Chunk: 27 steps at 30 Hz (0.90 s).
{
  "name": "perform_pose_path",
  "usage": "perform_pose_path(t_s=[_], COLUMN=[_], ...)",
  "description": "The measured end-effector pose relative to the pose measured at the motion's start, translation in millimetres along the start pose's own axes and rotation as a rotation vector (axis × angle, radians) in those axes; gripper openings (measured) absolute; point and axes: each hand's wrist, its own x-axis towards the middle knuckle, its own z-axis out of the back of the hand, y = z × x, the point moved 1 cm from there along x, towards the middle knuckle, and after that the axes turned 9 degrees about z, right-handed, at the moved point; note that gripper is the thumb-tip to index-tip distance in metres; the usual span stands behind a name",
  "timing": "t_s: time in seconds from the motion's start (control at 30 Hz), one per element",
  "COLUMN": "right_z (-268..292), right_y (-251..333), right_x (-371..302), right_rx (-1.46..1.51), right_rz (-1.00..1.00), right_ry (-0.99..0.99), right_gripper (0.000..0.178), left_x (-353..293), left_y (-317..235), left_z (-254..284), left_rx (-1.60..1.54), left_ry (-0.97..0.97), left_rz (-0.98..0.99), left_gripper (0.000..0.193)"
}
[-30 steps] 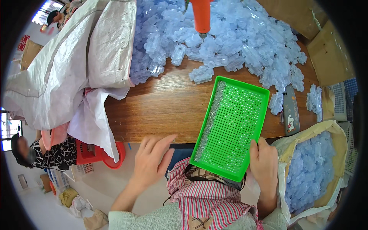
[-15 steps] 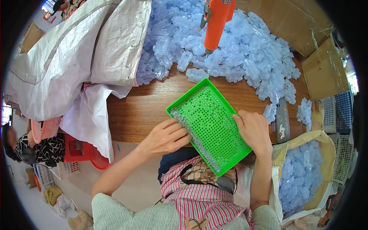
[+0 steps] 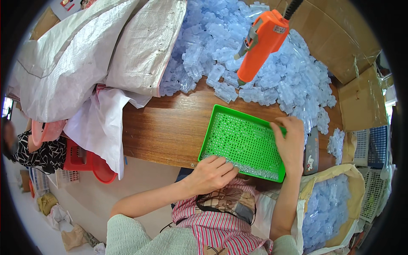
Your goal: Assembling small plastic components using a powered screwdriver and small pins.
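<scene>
A shallow green perforated tray (image 3: 244, 132) lies over the table's near edge, directly in front of me. Small silvery metal pieces (image 3: 255, 170), too fine to name surely, are gathered along its near side; many of its holes show bright specks. My left hand (image 3: 212, 175) is closed at the near left rim, its fingers curled over the edge and their tips partly hidden. At the right end, my right hand (image 3: 291, 140) grips the rim with thumb and fingers. Beyond the tray hangs an orange electric screwdriver (image 3: 262, 46), tip down, touched by neither hand.
Clear bluish plastic parts (image 3: 212, 38) are heaped across the back of the wooden table (image 3: 165, 127). A white woven sack (image 3: 140, 46) covers the left side; cardboard (image 3: 361, 97) walls the right. An open sack (image 3: 327, 208) of similar parts stands at lower right. Another person's patterned clothing (image 3: 42, 148) shows far left.
The tray has turned clockwise, its metal pieces now lying along the side nearest me. Both hands moved with it. My view shifted, so the screwdriver appears lower and further right.
</scene>
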Motion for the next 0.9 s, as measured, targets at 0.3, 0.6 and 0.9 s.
perform_pose_path(t_s=[0.3,0.6,0.9], right_z=[15.1,19.7,3.9], right_y=[23.8,69.6,72.2], right_x=[-5.4,135.6,161.6], right_rx=[0.043,1.057,1.103], right_rz=[-0.080,0.181,0.094], right_ry=[-0.179,-0.299,-0.370], right_gripper=[0.022,0.061,0.042], left_x=[20.0,74.0,114.4], left_y=[-8.0,50.5,152.3], left_z=[-16.8,25.7,14.0], left_rx=[-0.046,-0.004,0.169], left_ry=[-0.049,-0.178,0.102], left_rz=[0.069,0.341,0.205], left_gripper=[0.027,0.039,0.053])
